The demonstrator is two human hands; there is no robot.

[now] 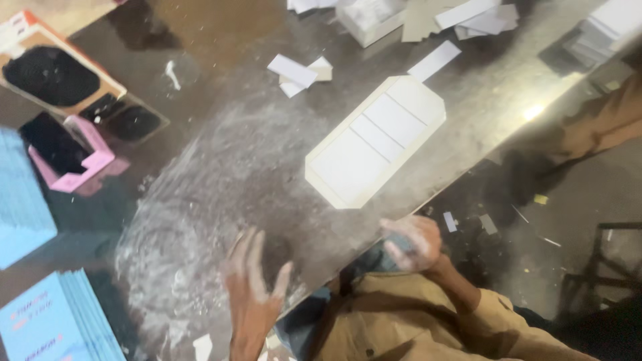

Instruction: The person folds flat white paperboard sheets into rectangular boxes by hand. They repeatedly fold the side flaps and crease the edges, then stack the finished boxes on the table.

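Note:
My left hand [253, 284] lies flat, fingers spread, on the white-smeared dark table top [221, 180] near its front edge, holding nothing. My right hand [412, 242] is curled loosely just off the table's edge, whitish on the fingers, with nothing visible in it. A flat white die-cut cardboard sheet with creased panels [376, 139] lies on the table a short way beyond both hands, untouched.
Blue card stacks [47, 321] sit at the left and lower left. A phone in a pink stand [67, 154] and an orange-edged box with a black pad [53, 73] are at the far left. White paper strips [297, 70] and card piles [468, 17] lie at the back.

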